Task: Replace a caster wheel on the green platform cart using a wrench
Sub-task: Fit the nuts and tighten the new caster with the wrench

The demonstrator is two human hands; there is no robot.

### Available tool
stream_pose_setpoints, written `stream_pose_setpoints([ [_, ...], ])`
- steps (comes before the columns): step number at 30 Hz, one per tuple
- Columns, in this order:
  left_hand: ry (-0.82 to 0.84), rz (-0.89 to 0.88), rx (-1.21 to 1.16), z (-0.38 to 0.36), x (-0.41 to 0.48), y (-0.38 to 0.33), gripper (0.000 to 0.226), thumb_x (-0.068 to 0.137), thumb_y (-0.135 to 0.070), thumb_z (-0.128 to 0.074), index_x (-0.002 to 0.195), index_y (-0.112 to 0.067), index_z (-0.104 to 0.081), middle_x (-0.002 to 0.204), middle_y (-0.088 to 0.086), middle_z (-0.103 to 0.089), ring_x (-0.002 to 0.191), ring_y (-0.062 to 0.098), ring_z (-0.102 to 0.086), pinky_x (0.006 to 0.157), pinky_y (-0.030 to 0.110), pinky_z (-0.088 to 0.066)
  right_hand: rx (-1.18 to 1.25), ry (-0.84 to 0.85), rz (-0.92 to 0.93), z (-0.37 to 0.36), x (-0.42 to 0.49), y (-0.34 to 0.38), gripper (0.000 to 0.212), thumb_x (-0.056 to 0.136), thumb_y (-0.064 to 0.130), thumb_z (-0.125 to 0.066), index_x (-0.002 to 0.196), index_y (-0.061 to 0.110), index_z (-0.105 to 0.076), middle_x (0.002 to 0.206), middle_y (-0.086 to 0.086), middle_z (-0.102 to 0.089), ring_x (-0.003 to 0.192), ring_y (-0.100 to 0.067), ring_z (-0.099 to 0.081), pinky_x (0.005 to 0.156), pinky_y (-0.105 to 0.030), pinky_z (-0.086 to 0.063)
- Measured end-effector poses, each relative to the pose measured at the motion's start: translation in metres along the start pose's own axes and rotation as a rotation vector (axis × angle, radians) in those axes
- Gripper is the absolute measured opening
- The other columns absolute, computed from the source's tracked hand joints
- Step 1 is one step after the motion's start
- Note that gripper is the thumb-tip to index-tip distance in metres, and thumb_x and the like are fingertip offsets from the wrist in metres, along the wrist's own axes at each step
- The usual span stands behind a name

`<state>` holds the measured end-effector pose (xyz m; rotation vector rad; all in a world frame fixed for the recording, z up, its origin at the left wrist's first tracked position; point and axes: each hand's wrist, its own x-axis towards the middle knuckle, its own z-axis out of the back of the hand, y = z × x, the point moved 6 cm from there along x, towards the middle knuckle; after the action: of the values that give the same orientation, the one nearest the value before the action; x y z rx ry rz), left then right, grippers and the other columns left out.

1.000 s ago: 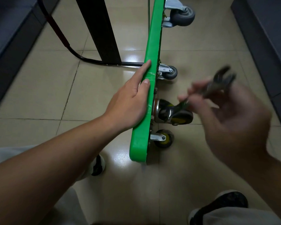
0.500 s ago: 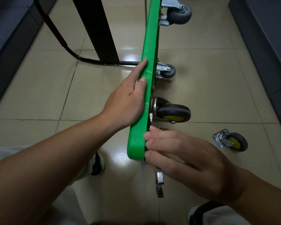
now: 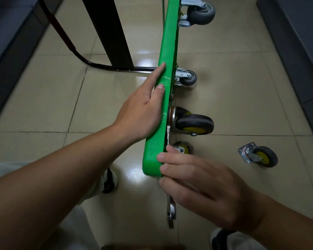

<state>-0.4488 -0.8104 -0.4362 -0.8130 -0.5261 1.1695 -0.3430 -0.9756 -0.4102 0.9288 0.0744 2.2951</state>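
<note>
The fingers (image 3: 172,156) of the right hand (image 3: 206,192) curl round the wrench (image 3: 171,212) at the near end of the edge-standing green platform cart (image 3: 167,51), the left hand (image 3: 143,112) lies flat and straight-fingered on its rim at 11 o'clock, and 1 loose caster wheel (image 3: 260,156) rests on the floor (image 3: 233,98) at 3 o'clock.

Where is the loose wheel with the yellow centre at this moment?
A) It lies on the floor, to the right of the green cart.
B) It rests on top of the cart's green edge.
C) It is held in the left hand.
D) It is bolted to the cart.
A: the loose wheel lies alone on the floor tiles, right of the green cart and apart from it.
</note>
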Motion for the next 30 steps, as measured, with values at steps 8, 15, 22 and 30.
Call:
stream_pose_setpoints([
  [8, 0.01, 0.017, -0.009, -0.001, 0.0, -0.002, 0.058, 0.1, -0.051, -0.026, 0.158, -0.055, -0.025, 0.151, -0.009, -0.053, 0.117, 0.016, -0.061, 0.104, 0.047, -0.049, 0.067, -0.006, -0.07, -0.011, -0.01, -0.005, 0.015, 0.099, -0.003, -0.061, 0.097, -0.005, -0.076, 0.098, -0.019, -0.068, 0.128, -0.036, -0.059, 0.114, -0.043, -0.043],
  [15, -0.001, 0.027, -0.021, 0.0, 0.0, 0.0, 0.057, 0.1, -0.051, -0.028, 0.157, -0.056, -0.026, 0.154, -0.011, -0.051, 0.128, 0.017, -0.057, 0.11, 0.044, -0.045, -0.095, -0.06, -0.027, -0.011, -0.01, 0.003, 0.011, 0.096, 0.006, -0.069, 0.095, 0.007, -0.08, 0.096, -0.01, -0.075, 0.111, -0.027, -0.068, 0.108, -0.042, -0.047],
  [22, -0.002, -0.005, -0.023, 0.0, 0.003, 0.004, 0.049, 0.111, -0.04, -0.031, 0.157, -0.056, -0.026, 0.131, -0.026, -0.049, 0.099, -0.02, -0.054, 0.081, 0.01, -0.042, 0.039, 0.008, -0.102, -0.015, -0.007, 0.002, 0.016, 0.1, 0.0, -0.061, 0.104, -0.003, -0.076, 0.099, -0.019, -0.072, 0.084, -0.035, -0.067, 0.078, -0.039, -0.054],
  [30, -0.021, -0.014, 0.001, 0.0, 0.005, 0.005, 0.049, 0.112, -0.035, -0.033, 0.159, -0.05, -0.029, 0.153, -0.018, -0.047, 0.119, -0.008, -0.053, 0.092, 0.005, -0.035, 0.134, -0.069, -0.158, -0.001, 0.011, -0.012, 0.016, 0.099, -0.002, -0.062, 0.107, -0.005, -0.075, 0.093, -0.021, -0.067, 0.081, -0.034, -0.065, 0.075, -0.04, -0.055],
])
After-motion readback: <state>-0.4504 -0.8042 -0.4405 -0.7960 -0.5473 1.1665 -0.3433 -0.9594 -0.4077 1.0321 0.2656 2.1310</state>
